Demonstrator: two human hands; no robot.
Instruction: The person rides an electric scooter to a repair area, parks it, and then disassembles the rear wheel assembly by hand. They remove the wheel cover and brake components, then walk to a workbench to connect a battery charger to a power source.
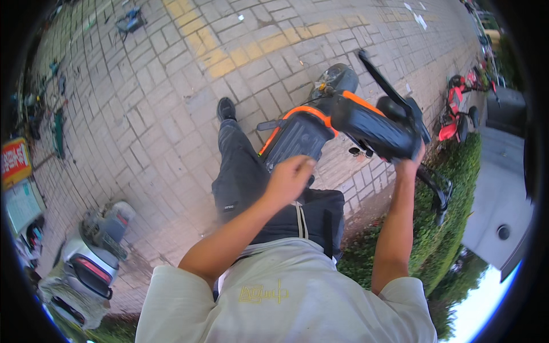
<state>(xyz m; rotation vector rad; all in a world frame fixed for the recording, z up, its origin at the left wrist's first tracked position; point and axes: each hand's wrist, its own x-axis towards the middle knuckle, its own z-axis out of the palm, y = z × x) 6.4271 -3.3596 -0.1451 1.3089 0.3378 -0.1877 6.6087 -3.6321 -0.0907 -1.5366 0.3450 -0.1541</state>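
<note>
An electric scooter (pixel 372 123) with black panels and orange trim stands tilted in front of me. Its front wheel (pixel 342 77) points away, and its black footboard (pixel 294 140) lies beside my leg. At the scooter's black steering section, my right hand (pixel 409 163) is closed around the near edge, its fingers partly hidden behind the panel. My left hand (pixel 293 178) hovers before my waist, near the footboard. Its fingers are curled together, and whatever they may hold cannot be made out. One handlebar arm (pixel 383 80) reaches away; a brake lever (pixel 440 200) shows near the hedge.
Paving bricks with a yellow painted line (pixel 246 54) surround me. A green hedge (pixel 452 194) runs along the right, with a red scooter (pixel 456 111) parked beyond. At lower left stands a silver scooter (pixel 91 257); signboards (pixel 17 163) and scattered parts lie at far left.
</note>
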